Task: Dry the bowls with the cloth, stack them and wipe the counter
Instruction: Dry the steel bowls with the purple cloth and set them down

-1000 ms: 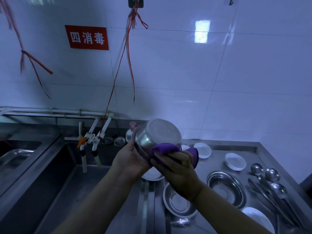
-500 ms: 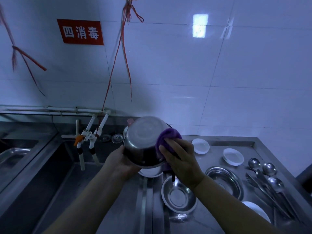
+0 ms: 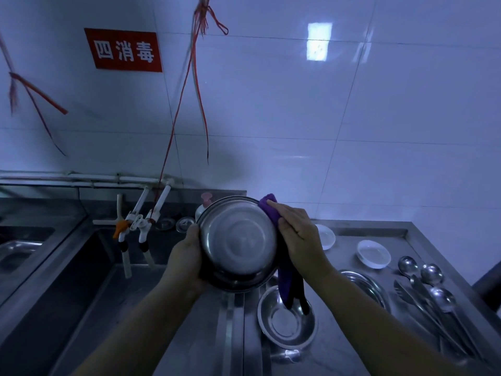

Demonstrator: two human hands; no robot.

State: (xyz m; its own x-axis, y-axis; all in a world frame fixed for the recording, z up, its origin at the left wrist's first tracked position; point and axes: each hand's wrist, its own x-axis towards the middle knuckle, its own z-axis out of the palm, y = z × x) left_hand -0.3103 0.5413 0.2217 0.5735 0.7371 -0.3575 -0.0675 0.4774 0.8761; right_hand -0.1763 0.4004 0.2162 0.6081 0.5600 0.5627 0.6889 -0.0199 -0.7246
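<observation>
Left hand [image 3: 187,256] grips the steel bowl [image 3: 238,244] by its left rim, held up above the sink edge, base facing camera. Right hand [image 3: 298,234] presses the purple cloth [image 3: 271,210] flat-fingered against the bowl's right side. Another steel bowl [image 3: 287,321] sits on the worktop [image 3: 339,356] below.

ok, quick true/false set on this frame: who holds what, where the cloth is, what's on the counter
1. The left hand holds the steel bowl up, bottom toward the camera. True.
2. The right hand presses a purple cloth on the bowl's right side. True.
3. The cloth lies flat on the counter. False: its tail hangs above the empty bowl.
4. The ladles lie in the sink. False: they lie on the counter, far right.
5. The bowls are already stacked. False: two steel bowls sit apart on the counter.
</observation>
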